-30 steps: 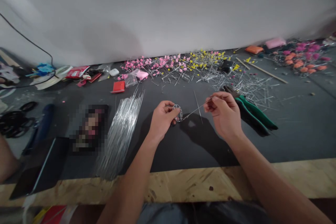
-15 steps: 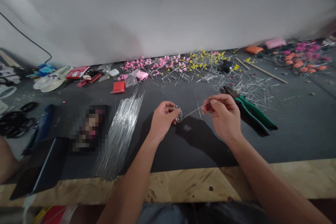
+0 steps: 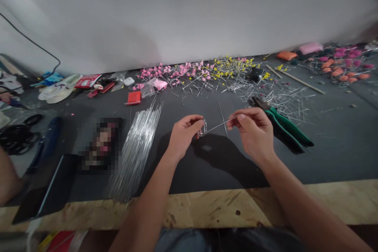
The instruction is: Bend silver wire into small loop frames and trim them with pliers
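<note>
Between the thumb and fingers of my left hand [image 3: 186, 134] is a small ring-shaped wire frame [image 3: 204, 126]. A thin straight wire [image 3: 218, 125] runs from that frame to my right hand [image 3: 254, 130], which pinches its far end. Behind the held wire, another single wire [image 3: 221, 111] lies on the dark table. Green-handled pliers [image 3: 288, 126] rest just right of my right hand, jaws pointing away. To the left of my left arm lies a thick bundle of straight silver wires [image 3: 137, 145].
Pink-tipped wires [image 3: 177, 71] and yellow-tipped wires [image 3: 233, 66] are heaped by the wall. Orange and magenta pieces [image 3: 345, 67] lie far right. A phone-like object [image 3: 102, 145], a dark tablet-like object [image 3: 47, 189] and black cables [image 3: 17, 138] are leftward. Another person's arm [image 3: 7, 177] shows at left.
The wire frame has turned in my left hand and now shows more edge-on. My right hand has shifted slightly right, still pinching the wire.
</note>
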`<state>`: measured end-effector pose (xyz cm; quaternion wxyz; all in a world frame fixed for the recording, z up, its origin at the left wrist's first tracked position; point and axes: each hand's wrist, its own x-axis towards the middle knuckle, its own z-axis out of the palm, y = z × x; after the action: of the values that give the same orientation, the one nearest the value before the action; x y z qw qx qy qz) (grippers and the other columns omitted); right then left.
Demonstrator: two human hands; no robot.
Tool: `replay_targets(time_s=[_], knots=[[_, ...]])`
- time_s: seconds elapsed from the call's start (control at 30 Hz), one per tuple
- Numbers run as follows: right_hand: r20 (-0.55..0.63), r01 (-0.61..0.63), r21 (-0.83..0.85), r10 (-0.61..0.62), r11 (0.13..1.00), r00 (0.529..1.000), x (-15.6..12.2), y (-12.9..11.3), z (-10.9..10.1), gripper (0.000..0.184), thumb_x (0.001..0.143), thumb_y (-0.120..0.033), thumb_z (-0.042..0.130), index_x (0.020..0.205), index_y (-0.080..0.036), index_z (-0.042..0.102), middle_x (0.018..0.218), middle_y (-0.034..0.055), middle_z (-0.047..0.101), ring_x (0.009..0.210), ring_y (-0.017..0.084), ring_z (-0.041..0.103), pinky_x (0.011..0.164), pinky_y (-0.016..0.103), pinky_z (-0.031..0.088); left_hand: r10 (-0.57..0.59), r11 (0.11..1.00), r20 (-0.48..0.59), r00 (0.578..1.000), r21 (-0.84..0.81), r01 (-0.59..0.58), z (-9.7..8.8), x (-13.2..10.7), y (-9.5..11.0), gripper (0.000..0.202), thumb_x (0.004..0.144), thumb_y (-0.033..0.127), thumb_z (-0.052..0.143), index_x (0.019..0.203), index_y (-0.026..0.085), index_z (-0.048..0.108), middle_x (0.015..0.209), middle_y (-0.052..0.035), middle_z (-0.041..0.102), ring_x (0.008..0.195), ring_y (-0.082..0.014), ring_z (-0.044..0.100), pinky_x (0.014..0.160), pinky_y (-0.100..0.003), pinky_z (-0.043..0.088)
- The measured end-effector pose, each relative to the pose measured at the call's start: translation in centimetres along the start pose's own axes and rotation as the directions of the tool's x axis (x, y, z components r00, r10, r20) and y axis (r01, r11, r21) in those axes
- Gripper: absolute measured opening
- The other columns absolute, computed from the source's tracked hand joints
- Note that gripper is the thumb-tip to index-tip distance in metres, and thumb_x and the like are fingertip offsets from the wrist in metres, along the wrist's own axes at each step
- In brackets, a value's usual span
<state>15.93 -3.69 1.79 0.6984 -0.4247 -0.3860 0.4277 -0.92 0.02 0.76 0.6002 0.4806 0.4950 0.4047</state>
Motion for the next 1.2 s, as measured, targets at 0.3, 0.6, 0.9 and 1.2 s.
replay_targets(time_s=[0.3, 0.6, 0.9, 1.2], knots=[[-0.099, 0.044, 0.088, -0.036, 0.995, 0.994, 1.2, -1.5, -1.1, 0.007, 0.074, -0.02, 0.057, 0.076, -0.026, 0.058, 0.067, -0.0029, 0.059, 0.055, 0.011, 0.055, 0.05, 0.027, 0.044, -0.025, 0.994, 0.109, 0.994, -0.106, 0.037, 0.3, -0.3, 0.3, 0.037, 0.071, 0.017, 0.059, 0.107, 0.02, 0.055, 0.079, -0.0012, 0.061, 0.058, -0.0073, 0.053, 0.052, -0.02, 0.042], [0.318, -0.575, 0.108, 0.52, 0.811, 0.793, -0.8, 1.1, 0.6, 0.004, 0.074, -0.02, 0.057, 0.07, -0.019, 0.056, 0.052, -0.0047, 0.052, 0.039, 0.007, 0.043, 0.037, 0.02, 0.031, 0.012, 0.909, 0.233, 0.972, -0.408, 0.086, -0.2, -0.6, 0.9, 0.039, 0.069, 0.014, 0.062, 0.105, 0.024, 0.053, 0.082, 0.0013, 0.053, 0.071, -0.0093, 0.056, 0.064, -0.023, 0.045], [0.537, -0.707, -0.024, 0.606, 0.707, 0.587, -2.0, 1.6, 1.2, 0.011, 0.076, -0.026, 0.06, 0.074, -0.016, 0.056, 0.057, -0.003, 0.057, 0.044, 0.007, 0.049, 0.045, 0.02, 0.039, 0.079, 0.896, 0.285, 0.955, -0.441, 0.057, -0.5, -1.0, 1.2, 0.028, 0.06, 0.007, 0.054, 0.057, 0.018, 0.029, 0.063, 0.0037, 0.036, 0.068, -0.0103, 0.051, 0.09, -0.039, 0.04], [0.712, -0.733, -0.125, 0.575, 0.669, 0.403, -2.4, 1.6, 1.0, 0.01, 0.078, -0.023, 0.059, 0.074, -0.015, 0.056, 0.056, -0.0033, 0.059, 0.046, 0.008, 0.053, 0.049, 0.022, 0.043, 0.008, 0.946, 0.427, 0.904, -0.298, 0.132, -2.0, -1.7, 0.9, 0.054, 0.052, 0.038, 0.073, 0.04, 0.017, 0.024, 0.046, 0.0024, 0.031, 0.051, -0.0134, 0.045, 0.067, -0.039, 0.044]])
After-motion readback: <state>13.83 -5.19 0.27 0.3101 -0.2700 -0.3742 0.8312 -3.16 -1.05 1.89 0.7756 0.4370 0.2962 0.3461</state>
